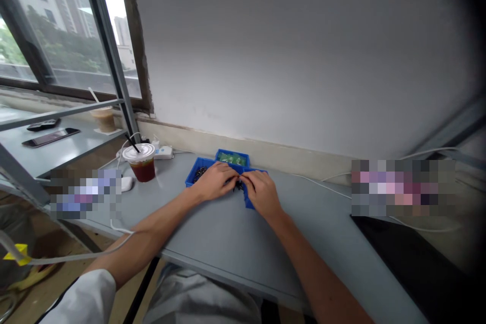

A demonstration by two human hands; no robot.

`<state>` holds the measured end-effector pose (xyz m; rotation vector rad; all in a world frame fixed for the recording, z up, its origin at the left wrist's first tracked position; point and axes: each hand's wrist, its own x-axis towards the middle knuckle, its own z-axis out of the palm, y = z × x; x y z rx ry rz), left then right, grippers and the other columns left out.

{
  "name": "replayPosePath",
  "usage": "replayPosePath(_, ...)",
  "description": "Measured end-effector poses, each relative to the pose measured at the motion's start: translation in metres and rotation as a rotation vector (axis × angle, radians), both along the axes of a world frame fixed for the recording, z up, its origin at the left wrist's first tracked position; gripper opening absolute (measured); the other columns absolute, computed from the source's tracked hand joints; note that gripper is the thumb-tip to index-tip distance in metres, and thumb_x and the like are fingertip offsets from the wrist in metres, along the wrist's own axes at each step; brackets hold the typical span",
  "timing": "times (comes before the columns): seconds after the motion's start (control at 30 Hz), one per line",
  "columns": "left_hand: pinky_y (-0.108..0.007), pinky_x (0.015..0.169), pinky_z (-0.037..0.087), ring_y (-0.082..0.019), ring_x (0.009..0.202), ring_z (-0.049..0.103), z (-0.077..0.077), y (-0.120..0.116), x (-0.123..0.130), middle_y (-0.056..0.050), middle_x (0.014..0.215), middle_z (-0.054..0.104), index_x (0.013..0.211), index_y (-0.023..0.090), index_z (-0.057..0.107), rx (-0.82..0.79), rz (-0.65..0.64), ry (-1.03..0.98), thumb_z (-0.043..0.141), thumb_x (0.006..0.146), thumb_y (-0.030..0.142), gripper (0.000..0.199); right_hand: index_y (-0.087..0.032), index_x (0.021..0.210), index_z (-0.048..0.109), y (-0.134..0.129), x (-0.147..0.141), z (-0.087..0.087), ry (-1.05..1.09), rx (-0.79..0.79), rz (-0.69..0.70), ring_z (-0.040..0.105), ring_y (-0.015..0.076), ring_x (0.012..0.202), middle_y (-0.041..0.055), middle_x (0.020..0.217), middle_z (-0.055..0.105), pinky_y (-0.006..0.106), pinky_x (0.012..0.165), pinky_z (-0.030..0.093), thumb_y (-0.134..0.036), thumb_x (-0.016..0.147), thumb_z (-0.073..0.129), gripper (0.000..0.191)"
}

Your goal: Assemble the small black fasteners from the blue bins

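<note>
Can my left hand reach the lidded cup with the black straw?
Probably yes: the lidded cup stands to the left of your left hand, with bare tabletop between it and the forearm.

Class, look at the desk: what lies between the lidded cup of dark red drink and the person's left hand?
In the head view, bare grey tabletop comes first, then a blue tray of small dark pieces, partly covered by the left hand.

Lidded reddish drink (pixel 143 168), dark phone (pixel 51 137), framed window (pixel 72 45)
</note>
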<state>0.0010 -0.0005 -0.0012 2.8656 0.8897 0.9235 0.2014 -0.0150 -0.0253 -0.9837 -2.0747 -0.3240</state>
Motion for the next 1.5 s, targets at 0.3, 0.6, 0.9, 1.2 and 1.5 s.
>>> replayPosePath(0.3,-0.033,0.091,0.043,-0.019,0.094,0.062,0.001,-0.001,0.000,-0.005,0.093,0.070,0.094,0.017,0.066,0.009,0.013,-0.001,0.046,0.098,0.022,0.021,-0.018,0.104,0.063,0.000,0.006,0.003,-0.023,-0.017,0.072,0.063,0.0231,0.086,0.0087,0.093,0.070,0.036,0.079,0.045,-0.022,0.102,0.043,0.021)
replayPosePath(0.6,-0.036,0.091,0.044,-0.020,0.096,0.063,-0.006,0.004,0.002,-0.005,0.099,0.072,0.105,0.020,0.068,0.022,0.087,-0.020,0.046,0.101,0.028,0.023,-0.019,0.093,0.064,0.000,0.013,0.014,-0.076,-0.039,-0.020,0.062,0.0238,0.086,0.0089,0.090,0.070,0.037,0.081,0.042,-0.029,0.103,0.040,0.028)
replayPosePath(0.9,-0.048,0.089,0.043,-0.032,0.098,0.058,-0.026,0.013,0.003,-0.014,0.092,0.067,0.085,0.015,0.072,0.064,0.341,0.271,0.056,0.090,0.023,0.018,-0.020,0.078,0.065,0.017,0.049,0.006,-0.071,-0.055,-0.318,0.058,0.0247,0.077,0.0100,0.078,0.067,0.037,0.071,0.037,-0.037,0.102,0.041,0.039)
replayPosePath(1.2,-0.050,0.094,0.041,-0.034,0.106,0.053,-0.037,0.010,0.017,-0.017,0.102,0.063,0.083,0.012,0.072,0.079,0.436,0.355,0.058,0.084,0.012,0.015,-0.019,0.079,0.068,0.014,0.038,0.006,-0.064,-0.055,-0.278,0.059,0.0254,0.083,0.0093,0.081,0.070,0.038,0.073,0.036,-0.037,0.103,0.042,0.040)
replayPosePath(1.5,-0.046,0.096,0.043,-0.031,0.103,0.057,-0.028,0.007,0.011,-0.015,0.100,0.064,0.092,0.013,0.068,0.125,0.312,0.278,0.057,0.090,0.021,0.014,-0.020,0.092,0.068,-0.002,0.003,0.003,-0.144,-0.095,-0.085,0.060,0.0237,0.089,0.0070,0.089,0.072,0.038,0.080,0.037,-0.025,0.101,0.046,0.025)
